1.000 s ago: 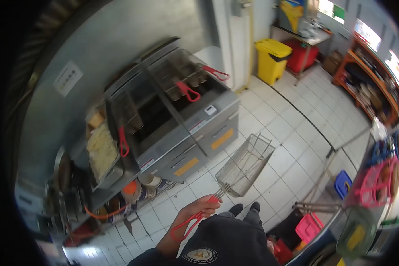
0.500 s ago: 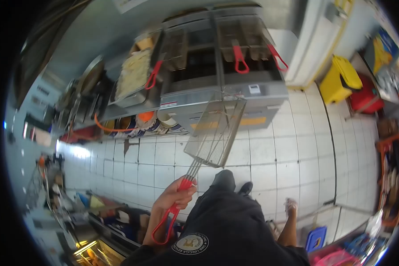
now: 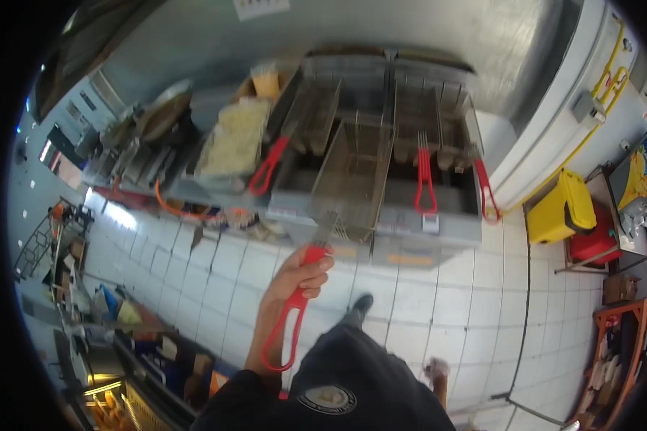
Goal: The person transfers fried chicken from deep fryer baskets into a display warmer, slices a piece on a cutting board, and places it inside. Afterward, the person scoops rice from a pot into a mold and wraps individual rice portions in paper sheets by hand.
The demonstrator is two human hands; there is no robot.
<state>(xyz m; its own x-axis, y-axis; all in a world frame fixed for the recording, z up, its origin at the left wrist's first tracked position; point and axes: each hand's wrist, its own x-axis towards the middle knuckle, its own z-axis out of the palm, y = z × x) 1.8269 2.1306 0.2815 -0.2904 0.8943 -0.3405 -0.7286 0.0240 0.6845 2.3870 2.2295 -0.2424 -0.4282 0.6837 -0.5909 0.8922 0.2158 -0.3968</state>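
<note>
In the head view my left hand [image 3: 303,276] is closed round the red handle of a wire fryer basket [image 3: 352,176]. The basket points away from me, and its far end overlaps the front of the deep fryer [image 3: 446,237] from where I look. My right hand [image 3: 437,370] hangs low at my side, away from the fryer. Motion blurs its fingers, and something pale seems to cover them. More fryer baskets with red handles rest at the fryer: one basket [image 3: 316,108] on the left, another basket [image 3: 415,118] and a third basket [image 3: 456,129] on the right.
Left of the fryer is a metal tray [image 3: 233,140] of pale food pieces. A wok [image 3: 164,118] stands farther left. Yellow bin [image 3: 559,208] and orange shelf [image 3: 625,345] stand on the right. Lit fried food [image 3: 111,409] shows at lower left. White tiled floor [image 3: 474,302] lies between.
My left hand has carried the basket forward and up, so it now overlaps the fryer. The fryer appears closer and lower in view. My right hand has shifted lower and left.
</note>
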